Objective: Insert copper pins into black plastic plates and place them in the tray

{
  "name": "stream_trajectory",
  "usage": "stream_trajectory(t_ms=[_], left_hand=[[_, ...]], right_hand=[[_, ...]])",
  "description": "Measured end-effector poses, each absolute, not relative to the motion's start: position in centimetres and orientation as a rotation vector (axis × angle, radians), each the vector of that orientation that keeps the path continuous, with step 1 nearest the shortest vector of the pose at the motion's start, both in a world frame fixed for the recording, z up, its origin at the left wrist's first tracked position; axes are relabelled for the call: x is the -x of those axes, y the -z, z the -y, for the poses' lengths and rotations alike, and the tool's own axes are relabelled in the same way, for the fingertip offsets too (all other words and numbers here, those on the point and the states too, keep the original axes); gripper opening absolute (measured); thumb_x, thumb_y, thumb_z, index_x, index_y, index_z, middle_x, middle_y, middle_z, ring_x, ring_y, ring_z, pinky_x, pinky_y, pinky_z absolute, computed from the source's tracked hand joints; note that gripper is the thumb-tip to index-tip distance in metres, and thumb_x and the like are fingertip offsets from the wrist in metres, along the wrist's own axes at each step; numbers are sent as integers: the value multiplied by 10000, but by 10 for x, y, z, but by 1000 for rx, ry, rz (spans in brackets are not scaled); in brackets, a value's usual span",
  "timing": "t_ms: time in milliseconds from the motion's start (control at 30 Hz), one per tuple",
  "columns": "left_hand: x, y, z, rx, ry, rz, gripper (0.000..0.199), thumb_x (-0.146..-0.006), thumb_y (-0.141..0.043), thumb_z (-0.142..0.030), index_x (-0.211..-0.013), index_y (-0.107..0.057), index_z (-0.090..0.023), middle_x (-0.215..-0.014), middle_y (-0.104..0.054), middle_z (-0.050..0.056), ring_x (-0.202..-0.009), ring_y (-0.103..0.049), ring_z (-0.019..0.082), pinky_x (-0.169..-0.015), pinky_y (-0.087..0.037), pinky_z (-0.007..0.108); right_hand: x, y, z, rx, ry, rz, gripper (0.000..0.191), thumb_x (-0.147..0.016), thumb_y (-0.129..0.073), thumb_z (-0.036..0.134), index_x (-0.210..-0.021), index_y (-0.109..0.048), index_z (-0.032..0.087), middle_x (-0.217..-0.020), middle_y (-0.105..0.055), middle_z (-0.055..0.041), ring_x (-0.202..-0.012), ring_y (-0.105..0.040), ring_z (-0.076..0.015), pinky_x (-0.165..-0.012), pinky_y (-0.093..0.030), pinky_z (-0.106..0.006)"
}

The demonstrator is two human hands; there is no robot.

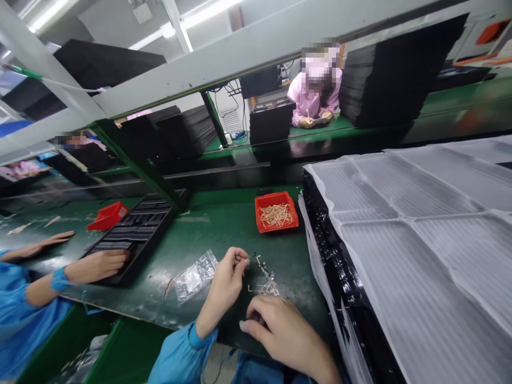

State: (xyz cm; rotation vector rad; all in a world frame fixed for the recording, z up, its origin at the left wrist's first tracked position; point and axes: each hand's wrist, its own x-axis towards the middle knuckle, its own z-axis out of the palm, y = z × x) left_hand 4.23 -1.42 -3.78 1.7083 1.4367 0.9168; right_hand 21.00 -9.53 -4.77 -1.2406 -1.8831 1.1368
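My left hand (pixel 229 274) is raised over the green table, its thumb and forefinger pinched on a small dark piece (pixel 252 255). Just to the right and below, my right hand (pixel 280 325) has curled fingers beside a small pile of metal parts (pixel 269 280); whether it holds anything is hidden. A clear plastic bag (pixel 195 276) lies flat left of my left hand. Behind the pile stands a red bin (pixel 277 228) holding many thin beige pieces (pixel 277 215).
Stacked black trays under translucent sheeting (pixel 400 240) rise at the right. At the left, a co-worker's hand (pixel 98 265) reaches into a black tray (pixel 138 234) near another red bin (pixel 108 216). A green post (pixel 138 165) slants above the table (pixel 224 213).
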Motion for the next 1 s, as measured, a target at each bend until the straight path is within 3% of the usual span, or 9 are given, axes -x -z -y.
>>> stream_trajectory(t_ms=[100, 300, 567, 1000], left_hand=[[-45, 32, 20, -1522, -972, -1384, 225, -904, -677, -362, -999, -758, -175, -817, -696, 31, -688, -585, 173, -657, -461, 288], [-57, 25, 29, -1096, -1040, -1224, 363, -769, -879, -444, -968, -820, -146, -696, -662, 11, -650, -588, 130, -635, -475, 230], [-66, 25, 31, -793, -1061, -1102, 420, -567, -1048, -409, -859, -860, -171, -795, -751, 38, -728, -669, 129, -675, -531, 202], [-62, 29, 34, -757, -1012, -1057, 398, -569, -1055, -400, -829, -877, -157, -867, -799, 69, -745, -687, 124, -718, -558, 202]], right_hand=[[-206, 49, 92, 1243, -1148, 1740, 128, -979, -692, 240, -854, -706, 219, -833, -761, 15, -785, -711, -160, -711, -436, -237], [-192, 64, 85, 1293, -1025, 1418, 194, -1035, -520, 302, -989, -685, 210, -924, -773, -36, -789, -712, -178, -718, -506, -257], [-190, 68, 83, 1254, -880, 1265, 258, -1032, -519, 380, -1018, -717, 215, -950, -792, -49, -733, -721, -165, -690, -541, -247], [-194, 63, 84, 1220, -883, 1200, 276, -1032, -546, 376, -995, -752, 197, -884, -822, -57, -740, -770, -154, -663, -556, -194]])
